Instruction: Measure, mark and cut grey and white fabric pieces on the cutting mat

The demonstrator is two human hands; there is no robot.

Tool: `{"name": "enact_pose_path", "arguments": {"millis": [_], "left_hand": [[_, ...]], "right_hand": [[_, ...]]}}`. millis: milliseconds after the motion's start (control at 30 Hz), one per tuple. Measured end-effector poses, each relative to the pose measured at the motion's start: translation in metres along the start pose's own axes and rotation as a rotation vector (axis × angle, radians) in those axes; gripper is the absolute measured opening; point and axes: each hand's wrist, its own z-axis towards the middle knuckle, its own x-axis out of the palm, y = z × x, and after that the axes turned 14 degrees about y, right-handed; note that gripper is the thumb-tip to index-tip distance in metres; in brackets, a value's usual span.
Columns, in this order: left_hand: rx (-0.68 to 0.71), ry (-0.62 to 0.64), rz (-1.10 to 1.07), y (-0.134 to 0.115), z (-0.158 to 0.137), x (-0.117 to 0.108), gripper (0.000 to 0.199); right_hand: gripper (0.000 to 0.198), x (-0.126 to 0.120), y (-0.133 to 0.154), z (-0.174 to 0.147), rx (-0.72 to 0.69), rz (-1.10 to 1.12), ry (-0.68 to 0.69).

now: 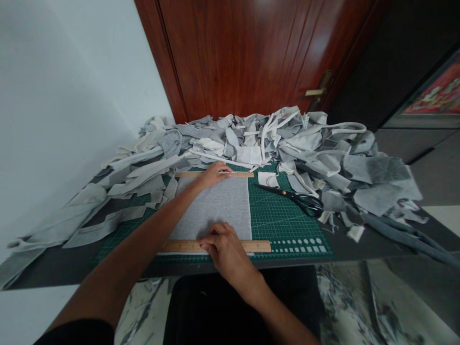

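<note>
A grey piece of knit fabric (215, 206) lies flat on a green cutting mat (269, 211). One wooden ruler (244, 175) crosses its far edge and a second wooden ruler (257, 246) crosses its near edge. My left hand (214, 175) reaches to the far ruler, its fingers stretched out over it and the thumb apart. At the near ruler, my right hand (226, 249) is closed, with thumb and fingers pinched together against the wood. Whatever those fingertips may hold is hidden. Black scissors (294, 197) rest on the mat to the right of the fabric.
Grey and white fabric scraps (305, 148) are heaped along the back and both sides of the dark table (172, 270). A small white scrap (268, 179) lies by the scissor tips. Behind the heap stand a wooden door (244, 57) and a white wall (79, 72).
</note>
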Motion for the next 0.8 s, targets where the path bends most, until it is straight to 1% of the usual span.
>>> {"name": "enact_pose_path", "arguments": {"millis": [100,333,633,800], "left_hand": [[-0.005,-0.003,-0.001,-0.001,0.000,-0.001,0.033],[-0.010,-0.010,-0.006,-0.002,0.000,0.000,0.030],[-0.003,-0.006,-0.017,0.001,0.001,0.000,0.030],[0.010,-0.008,-0.019,0.004,0.000,0.002,0.031]], "right_hand": [[0.021,-0.002,-0.002,0.000,-0.041,0.022,0.009],[0.021,-0.001,0.002,-0.003,0.013,0.015,0.018],[0.022,0.002,0.002,-0.008,0.010,0.005,0.018],[0.019,0.003,0.000,-0.010,-0.022,-0.014,0.008]]}}
